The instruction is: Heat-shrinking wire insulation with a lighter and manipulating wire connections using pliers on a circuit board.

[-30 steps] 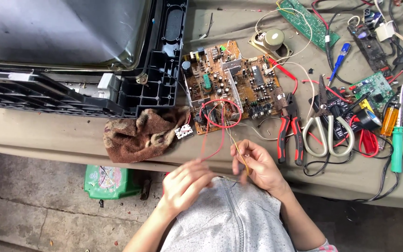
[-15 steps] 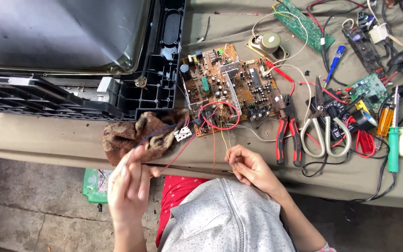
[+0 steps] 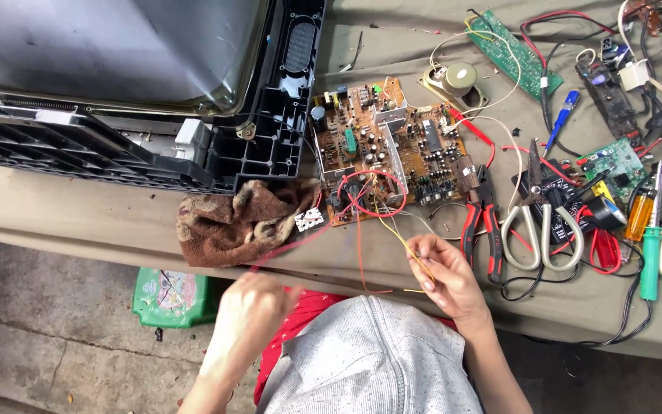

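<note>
Meanwhile, 2 hands work thin wires trailing off a circuit board [image 3: 392, 146].

Right hand [image 3: 447, 277] has its fingers pinched together on a yellow wire [image 3: 401, 241] at the table edge [image 3: 101, 230], just beside the red-handled pliers [image 3: 484, 222]. Left hand [image 3: 250, 310], blurred, hangs below the brown rag [image 3: 231, 222] near a red wire [image 3: 300, 241]; whether it grips that wire, I cannot tell.

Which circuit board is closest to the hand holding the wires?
The big brown board in the middle, just above the right hand. The two green boards lie farther off to the right.
</note>
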